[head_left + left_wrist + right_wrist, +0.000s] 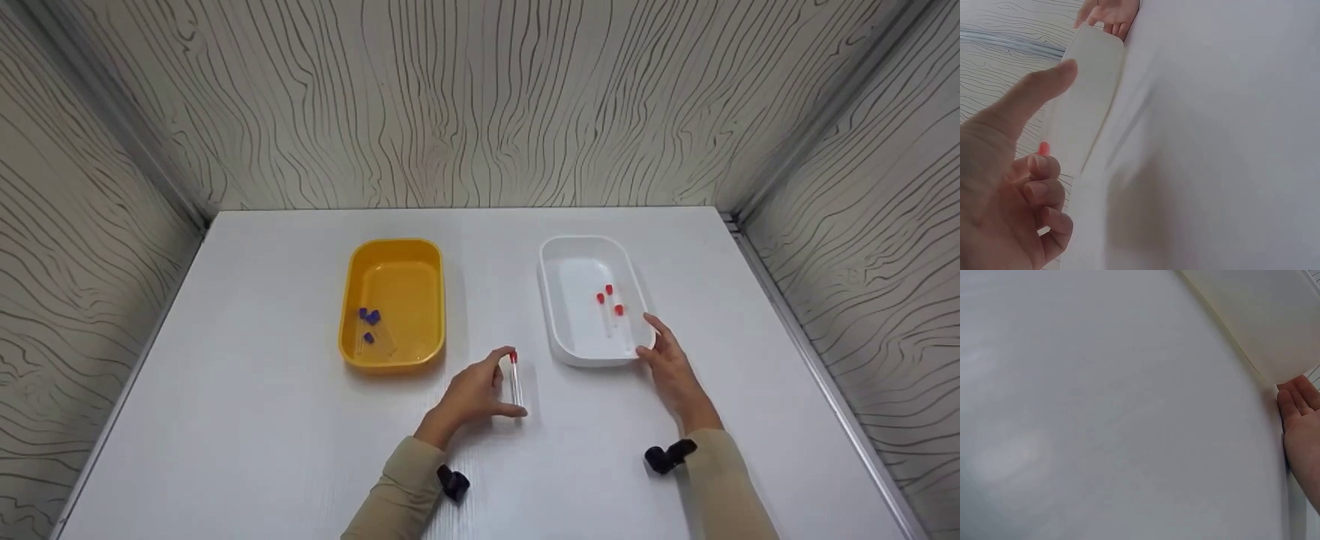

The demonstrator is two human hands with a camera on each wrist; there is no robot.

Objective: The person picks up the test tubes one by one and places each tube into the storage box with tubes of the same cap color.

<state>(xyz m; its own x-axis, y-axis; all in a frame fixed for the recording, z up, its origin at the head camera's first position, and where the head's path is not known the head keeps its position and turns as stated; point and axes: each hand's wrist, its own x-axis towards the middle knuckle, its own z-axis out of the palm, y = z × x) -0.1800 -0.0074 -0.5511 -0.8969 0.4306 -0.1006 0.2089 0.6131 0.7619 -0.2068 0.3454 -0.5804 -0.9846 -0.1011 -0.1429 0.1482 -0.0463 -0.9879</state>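
My left hand (pixel 472 394) holds a clear test tube (pixel 517 386) with a red cap (pixel 514 356) between thumb and forefinger, over the table. In the left wrist view only the red cap (pixel 1044 148) stands out, by the fingertips. My right hand (pixel 673 375) grips the near right corner of a white tray (pixel 598 361), thumb and forefinger at the rim. Its other fingers (pixel 1297 396) lie against the outer wall in the right wrist view. Inside that tray are three red-capped test tubes (pixel 609 319).
A yellow tray (pixel 405 304) stands on the left of the white table (pixel 262 390), with several purple-capped test tubes (pixel 384 337) at its near left corner. Wood-patterned panels (pixel 465 105) border the table at the back and both sides.
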